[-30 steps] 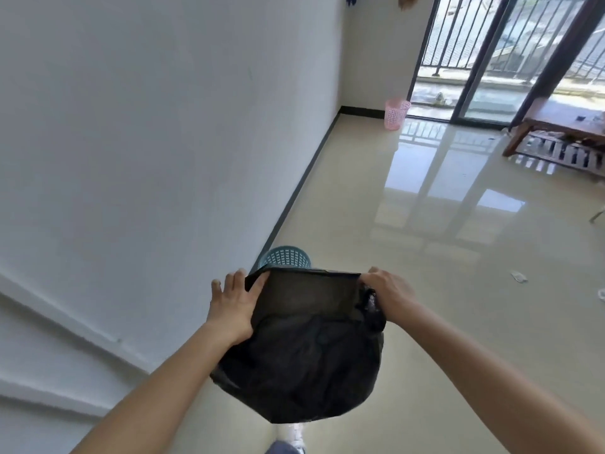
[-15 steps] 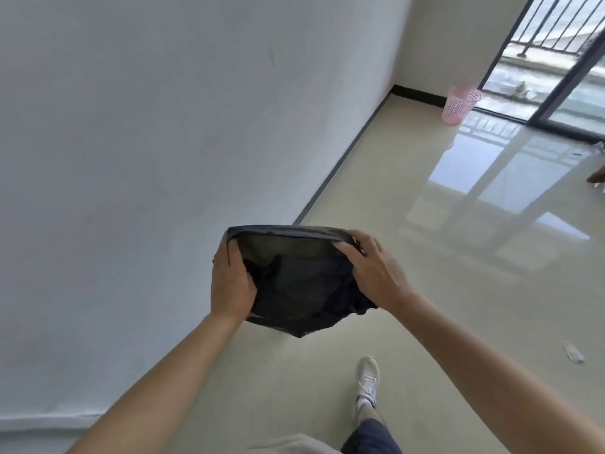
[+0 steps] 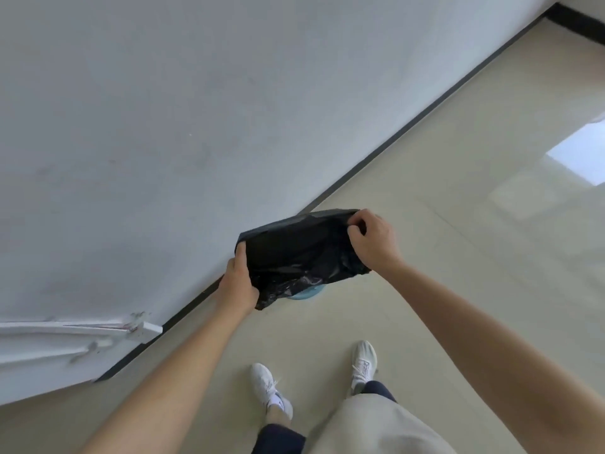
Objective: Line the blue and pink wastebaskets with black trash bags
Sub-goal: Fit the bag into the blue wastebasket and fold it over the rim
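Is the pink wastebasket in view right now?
No: only a sliver of the blue plastic wastebasket shows, beneath the black plastic trash bag that both hands hold.

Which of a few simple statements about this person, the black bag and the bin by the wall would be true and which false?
1. Both hands hold the black trash bag. True: the left hand and right hand grip opposite sides.
2. The bag hangs over a pink wastebasket. False: only a sliver of the blue wastebasket shows beneath it.
3. The person wears white shoes. True.
4. The blue wastebasket stands in the middle of the room. False: it sits near the white wall.
5. The bag's mouth is tied shut. False: it is held stretched open.
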The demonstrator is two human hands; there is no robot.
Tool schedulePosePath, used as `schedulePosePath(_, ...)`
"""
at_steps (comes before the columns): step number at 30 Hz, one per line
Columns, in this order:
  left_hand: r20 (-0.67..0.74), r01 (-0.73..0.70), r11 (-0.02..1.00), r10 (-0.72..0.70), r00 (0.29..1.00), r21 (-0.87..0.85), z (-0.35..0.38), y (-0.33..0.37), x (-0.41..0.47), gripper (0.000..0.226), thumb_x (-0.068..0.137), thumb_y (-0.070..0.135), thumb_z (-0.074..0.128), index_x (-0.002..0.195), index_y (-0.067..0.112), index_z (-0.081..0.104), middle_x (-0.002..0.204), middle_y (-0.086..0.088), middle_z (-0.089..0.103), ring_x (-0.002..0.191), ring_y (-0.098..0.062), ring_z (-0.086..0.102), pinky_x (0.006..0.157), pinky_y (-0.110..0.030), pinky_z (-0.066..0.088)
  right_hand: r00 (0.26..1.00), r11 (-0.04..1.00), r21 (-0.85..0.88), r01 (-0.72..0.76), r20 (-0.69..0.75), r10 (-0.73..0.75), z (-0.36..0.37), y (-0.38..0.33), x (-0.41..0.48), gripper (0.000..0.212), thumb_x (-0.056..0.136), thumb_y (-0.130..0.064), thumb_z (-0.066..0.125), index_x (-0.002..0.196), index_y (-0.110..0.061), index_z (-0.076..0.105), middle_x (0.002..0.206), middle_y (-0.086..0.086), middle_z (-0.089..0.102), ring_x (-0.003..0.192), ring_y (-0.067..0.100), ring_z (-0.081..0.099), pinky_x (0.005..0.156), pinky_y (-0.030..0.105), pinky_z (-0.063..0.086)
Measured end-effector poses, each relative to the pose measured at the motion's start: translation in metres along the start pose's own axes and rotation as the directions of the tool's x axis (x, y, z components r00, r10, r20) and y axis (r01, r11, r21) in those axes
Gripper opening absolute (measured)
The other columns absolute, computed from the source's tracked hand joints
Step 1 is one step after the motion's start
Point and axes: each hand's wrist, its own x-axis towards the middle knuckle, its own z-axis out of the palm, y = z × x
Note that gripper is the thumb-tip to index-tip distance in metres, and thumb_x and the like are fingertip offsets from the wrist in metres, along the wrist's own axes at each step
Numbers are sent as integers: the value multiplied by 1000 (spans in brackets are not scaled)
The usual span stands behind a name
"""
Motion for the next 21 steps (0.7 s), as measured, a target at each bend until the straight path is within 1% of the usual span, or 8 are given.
schedulePosePath(3,-182,-57,988,30,983,-143,10,5,19,80,80,-10,51,149,19,21,127,-15,48,108,-35,56,85,-37,47,994,989,146,-33,-96,47,16,-3,8,11,88,-30,51,95,-37,56,90,-16,60,83,9,59,66,25,47)
schedulePosePath(5,-246,-62,972,5,969,-228,27,-1,36,75,80,-13,46,147,16,28,129,-15,47,112,-33,53,86,-32,43,991,982,183,-57,-110,79,38,6,13,14,88,-30,57,96,-38,49,82,-12,60,72,11,60,58,30,50)
schedulePosePath(9,-219,-5,938,-76,973,-347,96,-40,76,70,78,-13,47,143,11,34,132,-16,44,117,-34,50,91,-33,45,979,947,292,-133,-112,172,109,54,29,51,76,-36,76,104,-38,34,88,-7,65,75,6,64,52,13,42)
schedulePosePath(11,-194,4,925,-85,977,-381,146,-71,96,69,78,-11,51,142,9,35,133,-15,43,117,-34,51,95,-40,48,968,909,363,-206,-60,243,158,91,43,82,66,-41,85,127,-39,31,99,-14,66,85,-6,63,61,5,45)
schedulePosePath(13,-169,25,917,-100,981,-398,193,-101,112,71,77,-11,52,143,9,34,134,-15,43,116,-34,51,95,-40,47,947,879,363,-310,34,320,204,130,57,102,57,-45,90,138,-35,28,112,-18,62,99,-1,60,79,13,48)
schedulePosePath(15,-123,51,918,-107,987,-392,243,-132,127,74,77,-13,50,145,9,32,136,-16,41,118,-33,49,95,-38,46,915,868,291,-403,158,372,254,171,73,80,60,-42,89,123,-29,42,108,-13,63,99,12,63,81,31,53)
schedulePosePath(17,-77,64,921,-101,992,-383,287,-158,140,75,78,-15,48,147,10,30,138,-15,40,121,-32,47,97,-40,46,871,881,143,-452,285,401,300,205,87,48,71,-33,81,108,-19,53,98,-2,67,90,22,67,73,38,58)
schedulePosePath(21,-69,34,935,-62,996,-353,348,-193,165,72,81,-14,39,148,12,31,144,-11,39,131,-28,40,104,-27,34,913,965,-158,-207,322,249,365,250,110,14,82,-16,53,94,-9,55,86,6,59,84,32,58,61,33,42)
